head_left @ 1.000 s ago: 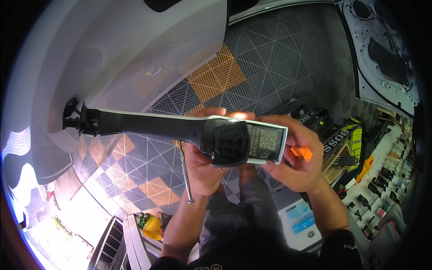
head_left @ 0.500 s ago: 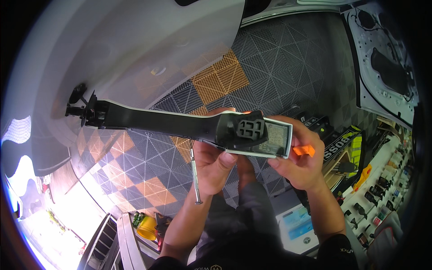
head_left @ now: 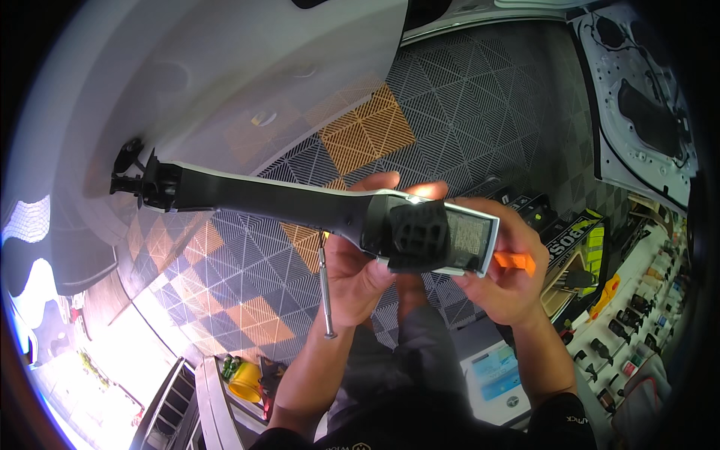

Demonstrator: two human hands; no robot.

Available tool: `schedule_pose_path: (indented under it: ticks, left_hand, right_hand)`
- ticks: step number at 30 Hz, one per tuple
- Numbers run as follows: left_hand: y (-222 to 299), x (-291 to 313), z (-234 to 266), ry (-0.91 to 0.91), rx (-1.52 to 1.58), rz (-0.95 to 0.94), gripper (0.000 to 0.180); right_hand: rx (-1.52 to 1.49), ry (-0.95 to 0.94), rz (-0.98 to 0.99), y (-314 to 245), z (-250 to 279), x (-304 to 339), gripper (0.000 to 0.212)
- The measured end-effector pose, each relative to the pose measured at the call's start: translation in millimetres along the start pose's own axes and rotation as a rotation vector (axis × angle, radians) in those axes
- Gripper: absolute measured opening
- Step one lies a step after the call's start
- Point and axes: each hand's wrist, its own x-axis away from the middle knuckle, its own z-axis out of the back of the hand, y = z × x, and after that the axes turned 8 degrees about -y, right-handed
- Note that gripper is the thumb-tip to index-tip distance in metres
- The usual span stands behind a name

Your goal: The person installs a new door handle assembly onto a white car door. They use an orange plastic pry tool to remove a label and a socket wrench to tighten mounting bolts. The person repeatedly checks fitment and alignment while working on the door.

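A long piece that looks like a car door handle (head_left: 285, 204), black inside with a white shell, is held level before me. Its right end is an open compartment (head_left: 470, 236) with a grey, rough filling. A black ribbed piece (head_left: 418, 236) lies over part of that compartment. My left hand (head_left: 358, 281) grips the handle from below, thumb in front, fingertips showing beyond the far edge. A slim silver screwdriver (head_left: 325, 289) slants beside this hand; what holds it is hidden. My right hand (head_left: 504, 274) closes round the compartment end, with an orange tool (head_left: 516, 262) between its fingers.
A pale car panel (head_left: 262, 75) curves along the left. An opened inner door panel (head_left: 637, 97) stands at the far right. Below it, a shelf (head_left: 600, 360) carries several small dark items. A yellow cup (head_left: 246, 382) sits at the lower left, over patterned floor tiles (head_left: 465, 97).
The handle's right end has tipped slightly downward and to the right. The black ribbed piece has turned and sits lower. More left fingers show beyond the far edge; my right hand moved slightly with the handle.
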Motion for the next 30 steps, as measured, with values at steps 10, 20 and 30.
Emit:
schedule_pose_path:
  ticks: [10,20,30]
  left_hand:
    - [-2,-4,-2,-0.073,0.081,-0.013,0.097]
    - [1,-1,-3,-0.127,0.062,-0.015,0.092]
    - [7,-8,-23,-0.111,0.214,-0.033,0.088]
  right_hand:
    - [0.038,-0.001,0.046,-1,2,1,0.067]
    - [0.112,0.010,0.136,-9,2,2,0.066]
    - [0.198,-0.004,0.250,-31,6,-6,0.063]
